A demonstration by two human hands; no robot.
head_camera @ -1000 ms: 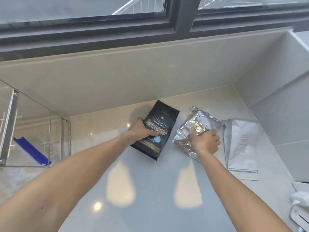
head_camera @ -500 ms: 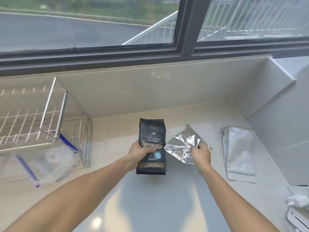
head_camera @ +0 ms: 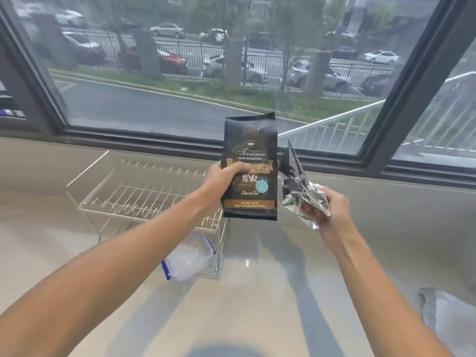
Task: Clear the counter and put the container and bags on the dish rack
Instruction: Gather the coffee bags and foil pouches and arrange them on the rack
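My left hand (head_camera: 222, 179) grips a black coffee bag (head_camera: 253, 148) upright in the air, just right of the wire dish rack (head_camera: 134, 191). A crumpled silver foil bag (head_camera: 296, 184) is pinched in my right hand (head_camera: 328, 210), held beside the black bag and above the counter. A clear plastic container with a blue rim (head_camera: 189, 256) sits on the rack's lower level. At the bottom right edge another flat silver bag (head_camera: 448, 313) lies on the counter.
The pale stone counter (head_camera: 270, 305) runs along a low backsplash under a wide dark-framed window (head_camera: 401, 104). The rack stands at the left against the backsplash.
Both hands have lifted their bags off the counter and carried them up and left toward the rack. The view has tilted up to the window.
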